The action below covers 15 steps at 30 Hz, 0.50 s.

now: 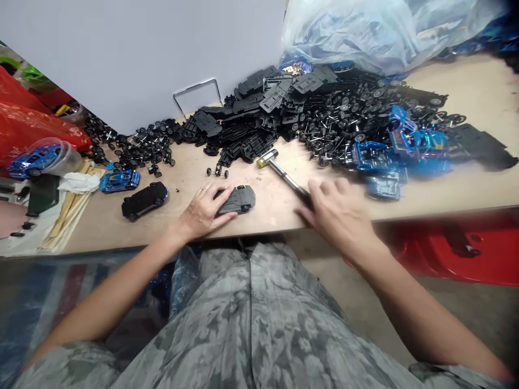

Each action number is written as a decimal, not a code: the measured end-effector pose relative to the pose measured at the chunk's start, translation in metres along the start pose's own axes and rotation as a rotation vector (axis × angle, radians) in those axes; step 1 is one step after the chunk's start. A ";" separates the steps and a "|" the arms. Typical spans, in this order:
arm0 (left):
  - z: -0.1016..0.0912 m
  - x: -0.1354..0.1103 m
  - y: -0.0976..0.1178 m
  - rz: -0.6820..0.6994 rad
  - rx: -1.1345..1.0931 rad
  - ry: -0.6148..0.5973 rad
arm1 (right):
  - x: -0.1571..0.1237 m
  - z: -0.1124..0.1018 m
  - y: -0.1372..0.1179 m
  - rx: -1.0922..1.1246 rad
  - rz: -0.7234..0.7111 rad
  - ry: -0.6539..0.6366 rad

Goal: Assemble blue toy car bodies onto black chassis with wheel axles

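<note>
Near the table's front edge, my left hand (206,210) is closed round a toy car (240,200) that lies upside down, its dark chassis and wheels facing up. My right hand (338,213), slightly blurred, is on the black handle of a small hammer (286,178), thumb on one side and fingers on the other. The hammer's head, with a yellow face, rests on the table towards the back. Just behind the car sits a loose pair of wheels on an axle (218,172). Another overturned car (145,201) lies left of my left hand.
Black chassis plates (251,116) and wheel axles (336,124) are heaped at the back. Blue car bodies (421,146) lie at right, below a clear plastic bag (357,35). A blue car (119,181) and a plastic cup (68,156) stand at left. A red stool (494,248) is below the table.
</note>
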<state>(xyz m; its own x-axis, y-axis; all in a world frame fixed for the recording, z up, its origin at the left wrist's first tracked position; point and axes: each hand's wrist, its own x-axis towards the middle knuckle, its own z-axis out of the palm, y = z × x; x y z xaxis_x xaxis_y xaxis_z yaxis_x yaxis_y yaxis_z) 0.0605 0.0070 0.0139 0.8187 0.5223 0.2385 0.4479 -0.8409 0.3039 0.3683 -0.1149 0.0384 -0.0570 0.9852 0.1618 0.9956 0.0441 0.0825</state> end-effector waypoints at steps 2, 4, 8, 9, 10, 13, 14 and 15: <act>-0.001 0.002 0.001 0.001 -0.014 0.001 | -0.010 0.007 0.006 -0.054 0.079 -0.083; -0.002 0.003 0.004 -0.006 -0.049 0.018 | -0.017 0.012 0.009 -0.019 0.148 -0.097; -0.006 0.000 0.011 -0.090 -0.143 0.055 | -0.035 0.009 0.017 0.395 0.197 0.024; -0.007 -0.001 0.012 -0.110 -0.149 0.056 | -0.041 0.006 0.018 0.539 0.179 0.045; -0.008 -0.001 0.013 -0.124 -0.149 0.055 | -0.047 0.003 0.019 0.671 0.159 0.056; -0.009 -0.002 0.015 -0.132 -0.135 0.050 | -0.066 -0.003 0.012 0.902 0.103 0.086; -0.009 -0.002 0.015 -0.128 -0.129 0.048 | -0.072 -0.003 0.008 0.933 0.091 0.101; -0.008 -0.002 0.016 -0.122 -0.122 0.049 | -0.077 -0.002 0.003 0.949 0.078 0.118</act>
<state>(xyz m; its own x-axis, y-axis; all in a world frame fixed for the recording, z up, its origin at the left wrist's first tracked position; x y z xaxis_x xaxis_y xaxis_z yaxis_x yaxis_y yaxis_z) 0.0632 -0.0060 0.0260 0.7408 0.6285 0.2370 0.4937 -0.7488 0.4423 0.3760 -0.1911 0.0280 0.0559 0.9704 0.2351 0.6389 0.1462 -0.7552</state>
